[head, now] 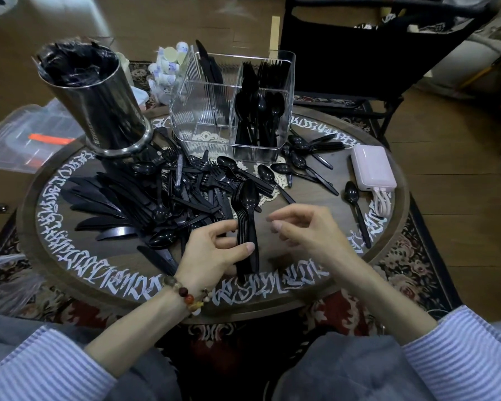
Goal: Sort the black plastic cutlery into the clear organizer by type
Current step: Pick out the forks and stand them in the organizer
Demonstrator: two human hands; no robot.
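Observation:
My left hand (214,253) grips a stack of black spoons (246,218) by the handles, bowls pointing away from me. My right hand (304,227) hovers just right of the stack with fingers loosely curled, holding nothing. The clear organizer (203,117) stands at the back of the round table (394,227). Its right compartments hold forks and spoons, a back left one holds knives, and the front left one looks bare. A heap of mixed black cutlery (162,198) lies left of centre. Loose spoons (307,166) lie to the right.
A steel cylinder lined with a black bag (96,99) stands at the back left. A pink power bank with white cable (373,169) lies at the right edge. A single spoon (356,209) lies beside it. A black chair (359,53) stands behind the table.

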